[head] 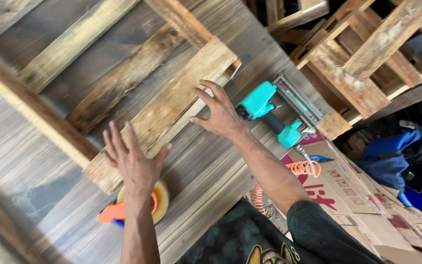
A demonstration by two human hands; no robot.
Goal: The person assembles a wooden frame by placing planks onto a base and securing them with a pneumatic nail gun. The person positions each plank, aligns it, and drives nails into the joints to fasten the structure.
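Both hands are spread flat and released, grasping nothing. The left hand lies palm-down with fingers fanned on the near end of a pale, weathered wooden plank, which runs diagonally up and to the right across the grey wooden worktop. The right hand hovers or presses, it is hard to tell which, at the plank's right edge, further along its length, fingers splayed and open. Just beside this hand, to its right, a teal pneumatic nail gun lies on the worktop, touched by neither hand; an orange coiled air hose trails from its handle down past the worktop edge. Under the left wrist sits a tape dispenser with an orange handle and a roll of yellowish tape, partly hidden by the forearm. More planks lie parallel on the worktop to the left of the one being held. Beyond the worktop, stacked wooden pallets fill the upper right, flattened cardboard boxes lie below them, and a blue cloth rests at the far right
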